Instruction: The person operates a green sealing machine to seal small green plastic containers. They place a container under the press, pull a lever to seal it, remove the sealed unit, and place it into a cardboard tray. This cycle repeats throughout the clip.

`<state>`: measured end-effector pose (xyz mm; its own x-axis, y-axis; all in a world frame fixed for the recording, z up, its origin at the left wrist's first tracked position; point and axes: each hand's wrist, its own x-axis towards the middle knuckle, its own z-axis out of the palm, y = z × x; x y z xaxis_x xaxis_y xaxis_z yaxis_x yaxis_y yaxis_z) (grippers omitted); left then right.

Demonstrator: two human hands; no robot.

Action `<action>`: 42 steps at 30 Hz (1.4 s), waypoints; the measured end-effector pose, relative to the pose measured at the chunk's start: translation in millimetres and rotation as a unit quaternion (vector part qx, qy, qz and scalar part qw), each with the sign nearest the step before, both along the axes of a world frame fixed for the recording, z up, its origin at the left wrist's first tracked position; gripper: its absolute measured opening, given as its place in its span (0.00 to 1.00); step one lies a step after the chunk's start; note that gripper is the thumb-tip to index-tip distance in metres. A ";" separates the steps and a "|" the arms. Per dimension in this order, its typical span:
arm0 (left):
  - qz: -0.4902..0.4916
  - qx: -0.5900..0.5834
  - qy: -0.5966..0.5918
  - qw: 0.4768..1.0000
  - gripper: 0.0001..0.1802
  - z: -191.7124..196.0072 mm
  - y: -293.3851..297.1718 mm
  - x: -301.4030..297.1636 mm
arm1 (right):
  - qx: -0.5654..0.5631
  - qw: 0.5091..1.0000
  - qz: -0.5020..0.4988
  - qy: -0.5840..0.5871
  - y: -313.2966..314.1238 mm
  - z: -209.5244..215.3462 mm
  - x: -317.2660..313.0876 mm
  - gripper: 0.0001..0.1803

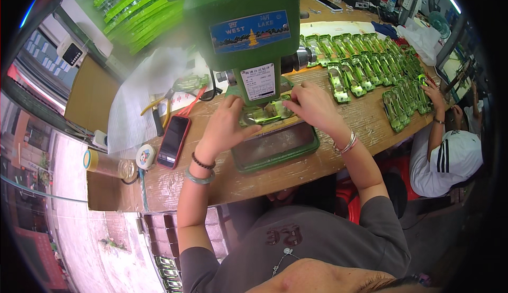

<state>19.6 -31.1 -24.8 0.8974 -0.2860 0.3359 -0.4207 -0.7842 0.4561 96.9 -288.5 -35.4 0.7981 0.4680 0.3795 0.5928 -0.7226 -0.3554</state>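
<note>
A green bench drill press (pixel 243 28) rises in front of me, its head hiding part of the work below. Under it lies a shiny, see-through green plastic piece (pixel 259 116), long and moulded. My left hand (pixel 225 122) grips the left end, with the thumb stretched along its near side. At the right end, my right hand (pixel 313 107) has its fingers curled onto the piece. The drill's green metal base (pixel 275 153) shows between my forearms. Where the drill tip meets the piece is hidden.
Rows of similar green pieces (pixel 365 65) cover the table to the right. On the left lie a red-cased phone (pixel 173 140), pliers (pixel 159 110), a round white case (pixel 145 156) and a clear jar (pixel 108 165). A co-worker (pixel 450 155) sits at the far right, one hand (pixel 435 96) by the pieces.
</note>
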 end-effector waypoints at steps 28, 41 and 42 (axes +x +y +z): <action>-0.008 -0.105 -0.054 0.993 0.48 -48.7 -2.0 -1.6 | 0.461 0.842 0.267 0.085 4.8 96.7 178.0 0.12; -0.007 -0.109 -0.068 0.992 0.50 -53.0 -0.7 -1.2 | 0.502 0.831 0.153 -0.184 -6.6 127.3 -5.4 0.19; -0.008 -0.108 -0.071 0.992 0.50 -52.9 -0.6 -1.0 | 0.506 0.827 0.159 -0.184 -6.6 125.1 -6.0 0.18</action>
